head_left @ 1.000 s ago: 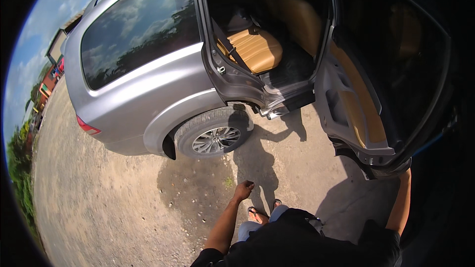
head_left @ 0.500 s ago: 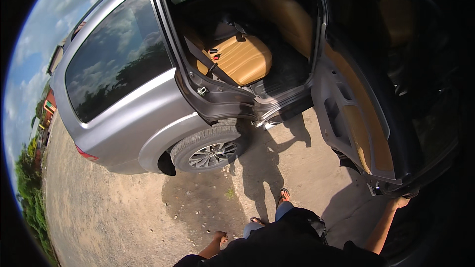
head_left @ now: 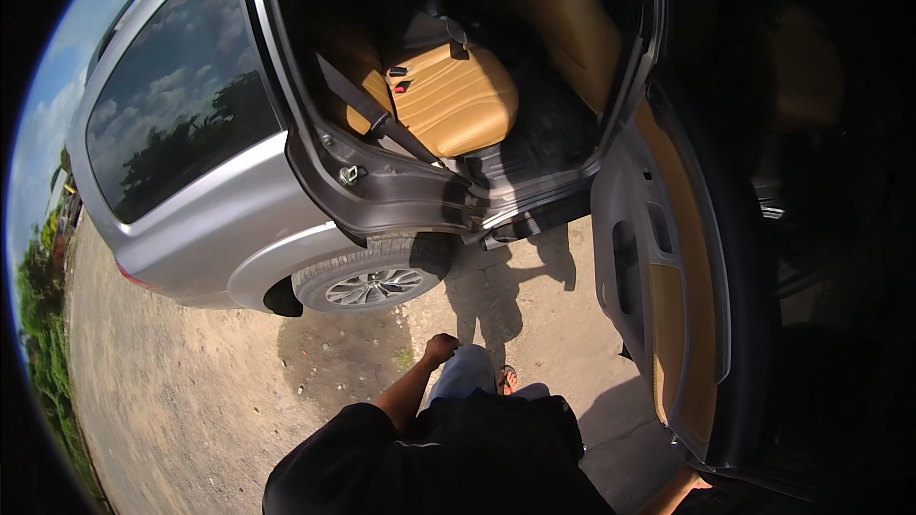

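Standing beside the open rear door, its long panel running away ahead-right. Right hand low at the door's lower edge, nearer, grip unclear. Left hand curled into a loose fist, empty, well apart from the door.

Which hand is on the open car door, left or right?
The right hand, at the door's lower edge by the picture's bottom. The left hand hangs closed beside the thigh, touching nothing.

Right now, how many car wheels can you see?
1: a black-tyred wheel with a silver spoked rim, the rear one, under the grey car's wheel arch beside the open rear door. The other wheels lie out of view.
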Tool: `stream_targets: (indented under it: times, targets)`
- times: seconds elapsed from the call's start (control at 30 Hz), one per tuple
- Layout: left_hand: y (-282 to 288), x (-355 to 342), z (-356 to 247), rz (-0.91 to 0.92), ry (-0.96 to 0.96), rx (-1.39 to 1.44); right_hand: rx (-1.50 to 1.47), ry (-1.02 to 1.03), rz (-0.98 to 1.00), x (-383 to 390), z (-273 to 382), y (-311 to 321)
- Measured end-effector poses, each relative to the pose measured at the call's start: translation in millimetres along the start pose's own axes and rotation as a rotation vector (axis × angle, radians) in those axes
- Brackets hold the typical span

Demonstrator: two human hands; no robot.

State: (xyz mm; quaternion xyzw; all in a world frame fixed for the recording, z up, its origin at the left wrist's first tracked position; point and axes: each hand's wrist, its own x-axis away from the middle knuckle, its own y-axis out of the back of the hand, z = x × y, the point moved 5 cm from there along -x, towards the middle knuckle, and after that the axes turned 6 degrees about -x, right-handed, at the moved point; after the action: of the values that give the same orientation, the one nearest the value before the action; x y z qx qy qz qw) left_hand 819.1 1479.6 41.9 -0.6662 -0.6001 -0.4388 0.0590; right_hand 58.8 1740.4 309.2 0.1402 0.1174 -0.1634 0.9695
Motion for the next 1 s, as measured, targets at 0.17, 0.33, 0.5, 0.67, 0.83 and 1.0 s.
stream_targets:
  times: [0.17, 0.33, 0.5, 0.67, 0.83, 1.0]
  targets:
    - [82, -66, -206, -0.282, -0.396, 0.103, 0.0, -0.652, 0.044, 52, -97, 20]
    - [222, -162, -363, -0.407, -0.553, 0.471, 0.321, -1.072, 0.5, 191, -196, 18]
    - [396, -303, -484, -0.598, -0.69, 0.833, 0.299, -0.86, 0.916, 333, -171, -46]
    - [528, -454, -554, -0.889, -0.633, 0.371, 0.768, -0.689, 1.02, 437, -79, -180]
    - [613, -580, -633, -1.166, -0.607, -0.721, 0.638, -0.113, 1.28, 490, 38, -278]
    - [679, -683, -688, -1.123, -0.782, -1.309, 0.729, -0.137, 0.986, 470, 89, -268]
